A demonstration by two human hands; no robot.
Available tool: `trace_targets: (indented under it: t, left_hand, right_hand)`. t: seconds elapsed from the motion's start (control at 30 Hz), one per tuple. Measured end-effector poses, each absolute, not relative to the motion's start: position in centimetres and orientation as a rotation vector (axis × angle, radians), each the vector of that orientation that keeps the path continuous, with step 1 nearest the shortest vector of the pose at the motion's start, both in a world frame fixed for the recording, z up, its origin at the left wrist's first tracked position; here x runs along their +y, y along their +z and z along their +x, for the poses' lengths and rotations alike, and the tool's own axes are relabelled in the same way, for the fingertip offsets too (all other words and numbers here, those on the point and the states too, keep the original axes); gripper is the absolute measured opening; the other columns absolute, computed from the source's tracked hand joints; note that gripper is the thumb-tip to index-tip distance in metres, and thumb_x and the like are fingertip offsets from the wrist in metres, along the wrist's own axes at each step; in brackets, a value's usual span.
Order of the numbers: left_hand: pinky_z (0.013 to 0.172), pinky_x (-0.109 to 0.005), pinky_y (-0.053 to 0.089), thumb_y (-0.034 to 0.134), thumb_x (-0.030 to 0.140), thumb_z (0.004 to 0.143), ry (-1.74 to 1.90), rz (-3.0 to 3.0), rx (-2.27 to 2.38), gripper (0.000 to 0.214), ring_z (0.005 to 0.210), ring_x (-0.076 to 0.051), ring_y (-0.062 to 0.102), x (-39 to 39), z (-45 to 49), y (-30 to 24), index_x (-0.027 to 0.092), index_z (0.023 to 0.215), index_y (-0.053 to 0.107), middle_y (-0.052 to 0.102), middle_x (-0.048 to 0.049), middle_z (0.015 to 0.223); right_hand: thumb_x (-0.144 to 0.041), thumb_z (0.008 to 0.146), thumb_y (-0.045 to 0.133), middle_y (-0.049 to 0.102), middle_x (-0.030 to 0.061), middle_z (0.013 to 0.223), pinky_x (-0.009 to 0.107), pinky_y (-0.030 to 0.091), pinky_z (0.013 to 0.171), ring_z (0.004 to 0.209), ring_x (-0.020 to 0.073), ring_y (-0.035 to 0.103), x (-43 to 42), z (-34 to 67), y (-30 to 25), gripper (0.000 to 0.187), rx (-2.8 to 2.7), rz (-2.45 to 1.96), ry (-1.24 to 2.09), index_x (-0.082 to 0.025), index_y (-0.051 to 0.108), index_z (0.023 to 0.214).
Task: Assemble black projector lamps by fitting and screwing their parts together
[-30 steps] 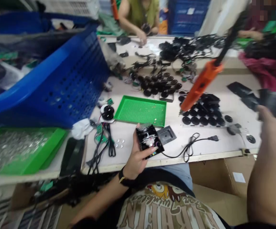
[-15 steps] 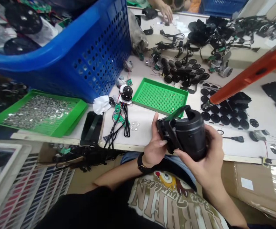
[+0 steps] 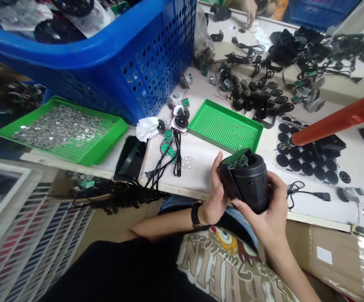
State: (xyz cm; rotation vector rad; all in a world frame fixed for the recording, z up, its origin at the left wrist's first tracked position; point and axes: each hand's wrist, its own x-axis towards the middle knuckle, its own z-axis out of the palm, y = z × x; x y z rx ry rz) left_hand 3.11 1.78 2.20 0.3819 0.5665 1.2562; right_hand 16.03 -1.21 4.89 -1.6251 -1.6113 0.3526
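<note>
A black cylindrical plastic housing (image 3: 250, 191) is held above my lap, its round opening facing up. A black side piece with a honeycomb pattern (image 3: 238, 161) lies against its left side. My right hand (image 3: 270, 214) wraps round the housing from the right, thumb across the front. My left hand (image 3: 216, 201) presses on the side piece from the left, fingers partly hidden behind it. Behind the hands is a green perforated tray (image 3: 202, 136) with a few tiny screws. An orange electric screwdriver (image 3: 333, 119) slants in from the right, its tip above round black discs (image 3: 308, 168).
A large blue basket (image 3: 113, 63) of parts stands at the left. Beside it are a green tray heaped with small metal parts (image 3: 59, 126), a phone (image 3: 131, 158), and black cables with green boards (image 3: 177, 155). Across the bench, another person's hand (image 3: 250, 12) is near scattered parts.
The housing has turned in my hands, and the side piece, which stood away from it, now sits close with its honeycomb pattern showing. The view has shifted, moving the bench items rightward.
</note>
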Motion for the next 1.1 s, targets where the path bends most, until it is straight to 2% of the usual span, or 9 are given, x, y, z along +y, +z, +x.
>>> trace_targets:
  t: [0.1, 0.2, 0.43, 0.57, 0.8, 0.93, 1.1]
  left_hand:
    - [0.132, -0.054, 0.025, 0.075, 0.067, 0.081, 1.305, 0.442, 0.496, 0.101, 0.159, -0.036, 0.032, 1.3, 3.0, 1.1, 0.036, 0.165, 0.029, 0.045, -0.004, 0.165]
    - [0.132, -0.054, 0.024, 0.073, 0.059, 0.087, 1.301, 0.536, 0.402, 0.092, 0.158, -0.035, 0.035, 1.1, 2.8, 0.2, 0.041, 0.165, 0.026, 0.044, -0.0029, 0.166]
    - [0.128, -0.054, 0.031, 0.084, 0.046, 0.082, 1.264, 0.641, 0.377, 0.109, 0.153, -0.033, 0.042, 1.5, 2.6, -0.2, 0.043, 0.166, 0.014, 0.046, -0.0054, 0.164]
    - [0.13, -0.053, 0.028, 0.083, 0.053, 0.081, 1.226, 0.622, 0.413, 0.108, 0.154, -0.032, 0.041, 1.7, 2.6, -0.2, 0.042, 0.165, 0.016, 0.043, -0.005, 0.166]
    - [0.126, -0.054, 0.035, 0.084, 0.043, 0.08, 1.233, 0.694, 0.441, 0.103, 0.143, -0.031, 0.053, 1.7, 2.5, 0.3, 0.04, 0.162, 0.022, 0.055, -0.0068, 0.155]
    - [0.125, -0.052, 0.036, 0.082, 0.042, 0.082, 1.296, 0.734, 0.483, 0.092, 0.14, -0.03, 0.056, 1.7, 2.6, 0.5, 0.035, 0.157, 0.029, 0.056, -0.0085, 0.153]
    - [0.124, -0.052, 0.038, 0.084, 0.045, 0.08, 1.311, 0.698, 0.461, 0.094, 0.14, -0.03, 0.056, 1.5, 2.8, 0.3, 0.037, 0.156, 0.03, 0.055, -0.0078, 0.153]
  right_hand:
    - [-0.059, 0.072, 0.085, 0.063, 0.0128, 0.127, 0.051, 0.057, 0.095, 0.112, 0.0312, 0.066, -1.2, 16.0, 4.9, 0.088, -1.635, -1.647, 0.361, -0.023, 0.048, 0.143]
    - [-0.06, 0.073, 0.084, 0.064, 0.0136, 0.128, 0.052, 0.058, 0.095, 0.113, 0.0321, 0.066, -1.2, 15.9, 5.0, 0.087, -1.675, -1.674, 0.376, -0.023, 0.048, 0.143]
    - [-0.055, 0.081, 0.078, 0.062, 0.0158, 0.136, 0.054, 0.056, 0.1, 0.122, 0.0335, 0.063, -1.1, 15.8, 5.1, 0.085, -1.761, -1.601, 0.339, -0.024, 0.043, 0.152]
    - [-0.053, 0.082, 0.077, 0.06, 0.0163, 0.135, 0.056, 0.055, 0.101, 0.123, 0.0345, 0.061, -1.2, 15.6, 4.9, 0.088, -1.765, -1.584, 0.246, -0.024, 0.04, 0.156]
    - [-0.05, 0.084, 0.075, 0.058, 0.0162, 0.132, 0.055, 0.055, 0.099, 0.122, 0.033, 0.06, -1.6, 15.2, 4.9, 0.087, -1.739, -1.588, 0.248, -0.023, 0.039, 0.158]
    - [-0.05, 0.084, 0.076, 0.058, 0.0157, 0.132, 0.055, 0.055, 0.1, 0.122, 0.0326, 0.06, -1.7, 14.9, 4.8, 0.088, -1.725, -1.569, 0.248, -0.024, 0.038, 0.158]
    - [-0.051, 0.083, 0.076, 0.058, 0.0154, 0.133, 0.055, 0.055, 0.099, 0.122, 0.0328, 0.06, -1.8, 15.1, 4.7, 0.087, -1.723, -1.572, 0.269, -0.024, 0.039, 0.158]
